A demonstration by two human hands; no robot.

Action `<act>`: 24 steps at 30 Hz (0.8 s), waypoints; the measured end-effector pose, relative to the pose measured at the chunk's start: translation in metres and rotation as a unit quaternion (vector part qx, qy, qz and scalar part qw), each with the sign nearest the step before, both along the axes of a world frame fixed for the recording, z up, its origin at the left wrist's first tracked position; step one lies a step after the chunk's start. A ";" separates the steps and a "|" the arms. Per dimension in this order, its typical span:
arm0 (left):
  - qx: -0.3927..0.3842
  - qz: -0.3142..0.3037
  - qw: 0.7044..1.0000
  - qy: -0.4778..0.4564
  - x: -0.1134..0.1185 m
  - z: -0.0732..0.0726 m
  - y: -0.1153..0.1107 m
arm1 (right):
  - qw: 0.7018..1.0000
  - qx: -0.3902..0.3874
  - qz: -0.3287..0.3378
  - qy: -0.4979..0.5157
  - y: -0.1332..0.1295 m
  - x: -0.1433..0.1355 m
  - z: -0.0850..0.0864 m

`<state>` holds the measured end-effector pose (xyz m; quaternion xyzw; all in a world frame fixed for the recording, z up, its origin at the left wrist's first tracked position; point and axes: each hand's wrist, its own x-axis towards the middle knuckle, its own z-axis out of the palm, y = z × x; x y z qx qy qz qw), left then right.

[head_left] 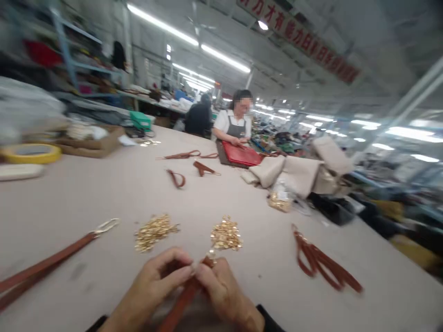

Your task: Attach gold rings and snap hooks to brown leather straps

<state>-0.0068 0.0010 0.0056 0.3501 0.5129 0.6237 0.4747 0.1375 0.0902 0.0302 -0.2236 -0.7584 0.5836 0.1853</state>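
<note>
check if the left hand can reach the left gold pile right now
Probably yes: the left gold pile lies just beyond the left hand with nothing between, though its fingers are at the brown strap.

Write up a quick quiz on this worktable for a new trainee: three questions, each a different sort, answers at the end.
1. What does the right hand hold?
a) a pair of scissors
b) a brown strap
c) a green box

2. True or false: a gap separates the left gold pile from the right gold pile.

3. Fill in the colour: the roll of tape at the picture's left edge is ____.

Key:
1. b
2. True
3. yellow
</note>
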 end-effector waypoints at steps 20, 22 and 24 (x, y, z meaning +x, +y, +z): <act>-0.400 0.142 0.669 0.610 -0.165 0.012 -0.056 | 0.762 -0.178 -0.490 0.384 0.130 0.102 0.007; -0.401 0.141 0.666 0.613 -0.163 0.012 -0.056 | 0.816 -0.156 -0.457 0.317 0.121 0.086 -0.001; -0.401 0.142 0.663 0.616 -0.162 0.012 -0.055 | 0.901 -0.087 -0.375 0.200 0.100 0.057 -0.008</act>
